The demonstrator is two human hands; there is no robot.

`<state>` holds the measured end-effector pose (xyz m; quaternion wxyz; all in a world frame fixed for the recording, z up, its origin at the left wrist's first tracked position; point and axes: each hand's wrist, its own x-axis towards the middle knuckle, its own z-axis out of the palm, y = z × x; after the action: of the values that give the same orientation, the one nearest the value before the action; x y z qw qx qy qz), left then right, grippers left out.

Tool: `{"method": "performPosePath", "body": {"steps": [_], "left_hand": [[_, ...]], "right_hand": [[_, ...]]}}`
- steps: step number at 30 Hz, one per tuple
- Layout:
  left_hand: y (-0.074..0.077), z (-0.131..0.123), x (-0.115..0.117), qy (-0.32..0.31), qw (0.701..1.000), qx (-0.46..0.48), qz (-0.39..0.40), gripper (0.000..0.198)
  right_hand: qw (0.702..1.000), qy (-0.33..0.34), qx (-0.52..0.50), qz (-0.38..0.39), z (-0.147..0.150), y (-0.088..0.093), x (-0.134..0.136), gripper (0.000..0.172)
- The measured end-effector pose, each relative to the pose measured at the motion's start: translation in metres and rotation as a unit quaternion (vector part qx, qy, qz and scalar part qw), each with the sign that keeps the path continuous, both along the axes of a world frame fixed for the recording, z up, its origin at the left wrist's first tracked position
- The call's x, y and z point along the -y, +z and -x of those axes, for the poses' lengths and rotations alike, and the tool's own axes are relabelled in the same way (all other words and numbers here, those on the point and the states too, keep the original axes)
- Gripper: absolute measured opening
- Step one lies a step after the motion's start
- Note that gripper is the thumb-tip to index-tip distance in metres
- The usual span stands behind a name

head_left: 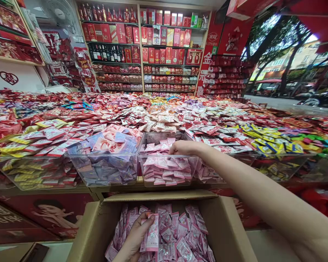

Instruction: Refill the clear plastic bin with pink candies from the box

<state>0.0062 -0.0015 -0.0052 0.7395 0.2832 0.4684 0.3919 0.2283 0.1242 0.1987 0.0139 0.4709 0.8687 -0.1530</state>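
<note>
My left hand (pixel 135 236) is down inside an open cardboard box (pixel 98 225) full of small pink sweet packets (pixel 180 233), and its fingers are closed round a bunch of them. My right hand (pixel 184 147) reaches over the rim of a clear plastic bin (pixel 143 171) partly filled with the same pink packets. Its fingers curl downward at the bin's top; what they hold, if anything, is hidden.
Clear bins of wrapped sweets stand in a row along the counter front, with blue and pink packets (pixel 109 145) to the left. Heaps of sweets cover the wide counter behind. Shelves of red boxes and bottles (pixel 142 40) line the back wall. A street opens at right.
</note>
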Motion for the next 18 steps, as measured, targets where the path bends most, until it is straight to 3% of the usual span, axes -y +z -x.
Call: {"method": "performPosePath", "body": {"steps": [10,18], "left_hand": [[0.0032,-0.0003,0.0006,0.035,0.995,0.059,0.078,0.026],[-0.0009,-0.0002,0.0006,-0.002,0.998,0.053,0.022,0.037]], "right_hand": [[0.999,-0.029,-0.032,-0.009,-0.001,0.002,0.0005,0.027],[0.993,-0.093,-0.05,-0.057,-0.0002,0.0004,0.0008,0.011]]}}
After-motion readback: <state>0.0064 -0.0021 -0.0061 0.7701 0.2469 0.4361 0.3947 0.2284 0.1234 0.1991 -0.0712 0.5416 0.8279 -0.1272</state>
